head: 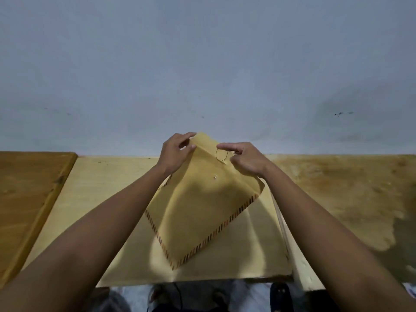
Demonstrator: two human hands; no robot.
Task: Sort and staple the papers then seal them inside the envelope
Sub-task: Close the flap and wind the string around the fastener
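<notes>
A tan envelope [198, 206] with a striped dark-and-orange border is held tilted above the pale wooden table [108, 194], its lower corner pointing toward me. My left hand [175, 152] pinches the top left edge at the folded flap. My right hand [245, 157] grips the top right part and holds a thin dark string [221, 155] that loops on the flap. A small metal fastener [215, 176] sits on the envelope's face below the string. No loose papers or stapler are in view.
A darker wooden board [29, 199] lies at the left. A worn, stained surface [344, 194] stretches to the right past a pale wooden strip [295, 255]. A grey wall [202, 64] rises behind the table. Feet and a dark shoe [279, 293] show below the table's front edge.
</notes>
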